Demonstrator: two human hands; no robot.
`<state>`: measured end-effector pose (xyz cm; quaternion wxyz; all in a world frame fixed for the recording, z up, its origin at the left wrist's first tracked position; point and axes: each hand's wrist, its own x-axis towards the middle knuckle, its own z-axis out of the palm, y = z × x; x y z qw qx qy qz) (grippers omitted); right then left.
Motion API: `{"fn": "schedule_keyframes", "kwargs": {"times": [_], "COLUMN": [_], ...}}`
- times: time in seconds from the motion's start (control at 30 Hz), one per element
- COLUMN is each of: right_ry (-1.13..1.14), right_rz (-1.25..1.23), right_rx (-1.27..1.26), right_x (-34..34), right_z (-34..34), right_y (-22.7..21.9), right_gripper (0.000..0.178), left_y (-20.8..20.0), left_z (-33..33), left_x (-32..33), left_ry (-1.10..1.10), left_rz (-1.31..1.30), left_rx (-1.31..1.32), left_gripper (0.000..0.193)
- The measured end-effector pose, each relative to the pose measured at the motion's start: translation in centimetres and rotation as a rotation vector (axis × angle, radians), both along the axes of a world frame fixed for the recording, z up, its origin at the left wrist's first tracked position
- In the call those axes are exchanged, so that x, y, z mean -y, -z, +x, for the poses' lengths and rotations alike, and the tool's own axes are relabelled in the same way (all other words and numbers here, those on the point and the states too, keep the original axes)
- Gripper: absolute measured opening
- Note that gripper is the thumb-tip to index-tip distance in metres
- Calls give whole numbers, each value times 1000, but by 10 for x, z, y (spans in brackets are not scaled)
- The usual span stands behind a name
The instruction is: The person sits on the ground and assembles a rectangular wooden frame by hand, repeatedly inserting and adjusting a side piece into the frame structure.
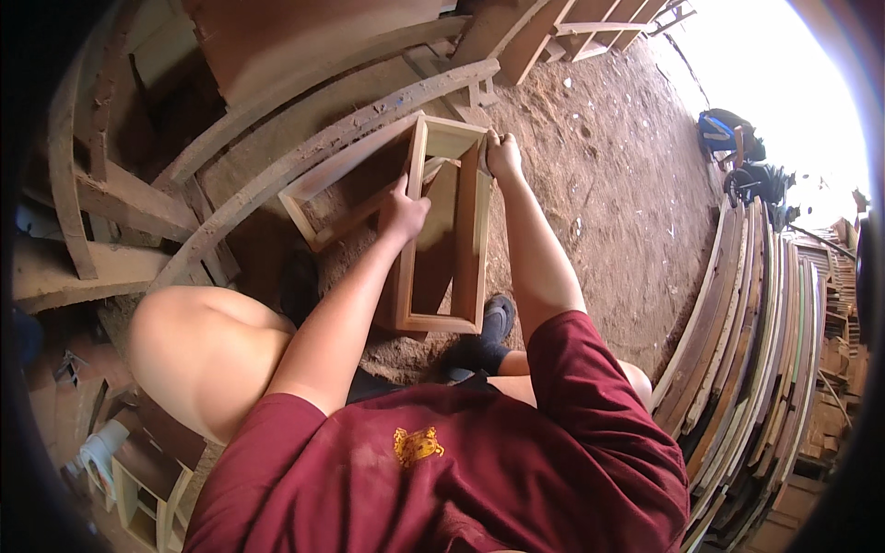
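Observation:
A rectangular wooden frame [410,258] of pale, bare wood stands up in front of me, between my knees. It looks deep, like a small open box, and its long sides run away from me. My left hand [403,214] is wrapped round the frame's left side, near the middle. My right hand [503,155] is closed at the far right corner, against the outer edge. Something small and pale shows beside its fingers, too little of it to name. A second wooden frame [318,241] lies tilted just left of the first, partly hidden by it.
A dusty wooden bench with a curved-looking rail [341,129] runs along my left. Brown dirt floor [608,175] spreads to the right. Long stacked boards [747,341] line the right side, with a blue and black bag [728,134] beyond. Wooden shelving [590,32] stands at the far end.

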<state>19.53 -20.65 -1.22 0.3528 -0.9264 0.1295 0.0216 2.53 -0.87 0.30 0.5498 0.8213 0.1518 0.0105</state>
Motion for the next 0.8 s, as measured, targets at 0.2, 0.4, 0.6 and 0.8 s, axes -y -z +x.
{"fn": "schedule_keyframes", "kwargs": {"times": [0.2,0.4,0.6,0.8], "right_ry": [-101,-208,-309,-31], "right_rz": [-14,3,-14,325], "right_rx": [203,208,203,84], "right_x": [15,20,38,73], "right_z": [-109,-235,-332,-348], "right_y": [0,-25,-34,-53], "right_gripper": [45,39,33,19], "left_y": [24,-2,19,12], "left_z": [6,-5,2,4], "left_x": [-4,-1,-4,-2], "left_ry": [-22,-27,-14,22], "left_rz": [-48,-17,-20,-5], "left_rx": [41,15,72,11], "left_gripper": [70,72,74,77]}}
